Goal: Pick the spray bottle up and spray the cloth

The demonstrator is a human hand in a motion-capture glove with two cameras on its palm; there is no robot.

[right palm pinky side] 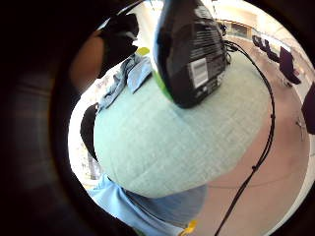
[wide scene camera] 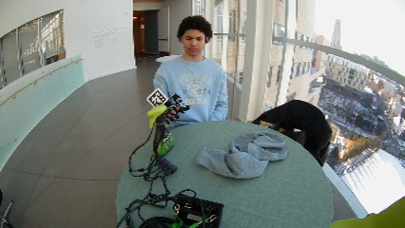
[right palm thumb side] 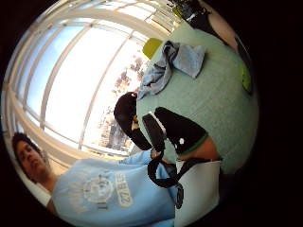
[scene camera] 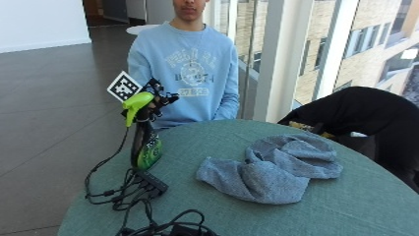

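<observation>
- Right now the gloved right hand [scene camera: 152, 104] is curled round the neck of the green-and-black plastic spray bottle [scene camera: 145, 143], just under its lime-green trigger head [scene camera: 137, 103]; the bottle stands at the edge of the round table with the pale green woven cover [scene camera: 367, 196], and whether its base has left the cover cannot be told.
- The crumpled grey-blue towelling cloth [scene camera: 275, 169] lies near the middle of that table, well apart from the bottle.
- Risk: the nozzle appears to point away from the cloth, so squeezing now would likely wet the table cover or the floor instead.
- Risk: black cables [scene camera: 124, 189] trail on the table beside the bottle's base, and a swing toward the cloth could snag them and jerk the bottle.
- Hidden: no view shows a finger on the trigger, and the nozzle opening is too small to make out.
- In the little-finger-side palm view the bottle's dark labelled body [right palm pinky side: 189, 49] fills the space above the table, its base cut off.
</observation>
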